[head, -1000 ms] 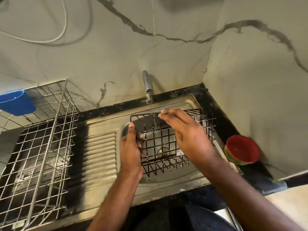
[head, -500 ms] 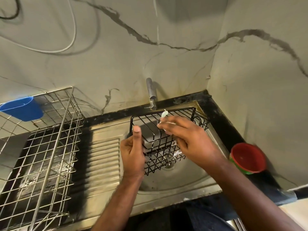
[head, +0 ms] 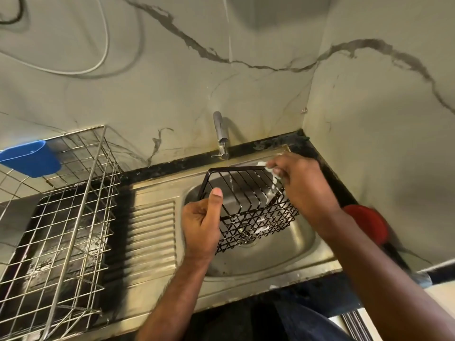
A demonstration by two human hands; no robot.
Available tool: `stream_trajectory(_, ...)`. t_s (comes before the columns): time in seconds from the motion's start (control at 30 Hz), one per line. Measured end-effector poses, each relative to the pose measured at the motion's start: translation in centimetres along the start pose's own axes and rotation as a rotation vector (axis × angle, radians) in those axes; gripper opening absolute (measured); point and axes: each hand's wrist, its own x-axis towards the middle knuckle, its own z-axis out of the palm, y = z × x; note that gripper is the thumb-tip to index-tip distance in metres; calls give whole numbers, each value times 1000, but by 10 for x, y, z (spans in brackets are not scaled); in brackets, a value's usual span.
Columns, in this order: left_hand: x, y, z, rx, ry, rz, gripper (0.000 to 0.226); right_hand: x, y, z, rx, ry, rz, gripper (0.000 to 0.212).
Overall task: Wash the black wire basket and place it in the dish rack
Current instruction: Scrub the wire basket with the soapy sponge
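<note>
Step in hand: washing, w/ rinse running. My left hand grips the black wire basket by its left rim, fingers curled round the wire, thumb up. Basket hangs tilted over the sink, under the thin stream from the tap. My right hand is at the far right corner, fingers pinching the rim; white suds there and on the lower wires. Next, I reckon: turn it so water reaches every side, clear the suds, then carry it left to the dish rack on the surface. No brands or writing I can read.
</note>
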Motion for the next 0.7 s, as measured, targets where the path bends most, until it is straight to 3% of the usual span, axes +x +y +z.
stream_trajectory(0.17,-4,0,3,19,-5,-10,71,-24,-63,-3,169,-100,-247,41)
stream_trajectory(0.3,-5,6,5,14,-13,34,64,-32,-71,1,85,-130,-359,52)
stream_trajectory(0.43,-10,6,1,-7,42,7,69,-33,-44,-5,59,-103,-325,50)
stream_trajectory(0.6,-14,10,-6,-84,103,-45,64,-27,0,-13,-16,13,-97,38)
stream_trajectory(0.7,-16,10,-7,-54,83,-25,61,-24,-5,-12,-35,45,-111,33)
